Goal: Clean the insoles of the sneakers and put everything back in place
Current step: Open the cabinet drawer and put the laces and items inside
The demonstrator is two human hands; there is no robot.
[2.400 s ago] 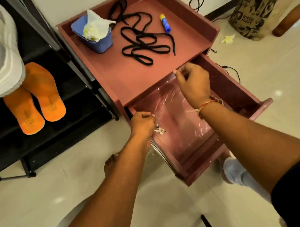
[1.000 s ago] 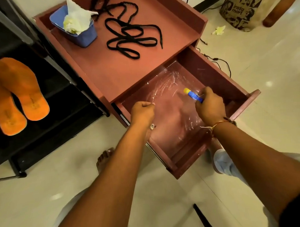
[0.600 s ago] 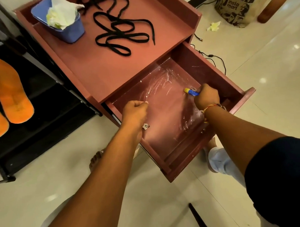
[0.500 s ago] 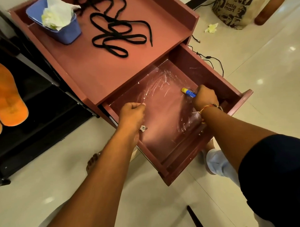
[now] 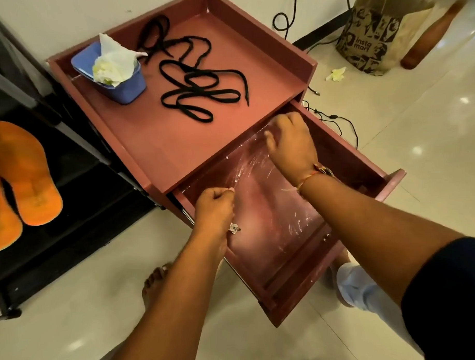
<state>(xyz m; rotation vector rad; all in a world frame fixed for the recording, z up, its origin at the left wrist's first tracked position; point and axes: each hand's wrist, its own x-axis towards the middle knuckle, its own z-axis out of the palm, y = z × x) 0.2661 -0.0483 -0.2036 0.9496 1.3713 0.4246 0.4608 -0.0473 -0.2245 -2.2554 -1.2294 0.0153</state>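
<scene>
Down at the table's [image 5: 175, 139] front edge, the drawer [image 5: 351, 154] is pulled way out and both arms reach into it. Only the head cam to go on.

Left grip [image 5: 214, 207] sits at the drawer's near wall, close to where it meets the table. Its fingers are curled tight, pinching the edge of the clear plastic liner [image 5: 261, 206] that covers the drawer bottom. A small key [image 5: 234, 228] shows just beside that wrist.

Right grip [image 5: 289, 143] is further in, at the drawer's far corner, right up against the table's front edge. Knuckles are up and the fingers are curled under. Honestly can't tell if it's holding anything, since the palm side is hidden. A thread bracelet [image 5: 309, 176] sits on that wrist.

Up on the table, black laces [image 5: 198, 87] lie in a loose tangle around the middle. A blue tub [image 5: 128, 86] with a crumpled tissue [image 5: 114, 65] stuffed in it sits at the corner nearest the rack [image 5: 83, 198].

The orange insoles [image 5: 23, 171] lie side by side on that black rack, touching each other, well off the table's left edge as the camera sees it.

On the floor past the table's right edge are a brown paper bag [image 5: 371, 35], a scrap of tissue [image 5: 336, 74] and some black cables [image 5: 334, 120]. A bare foot [image 5: 154, 285] shows under the left arm.
</scene>
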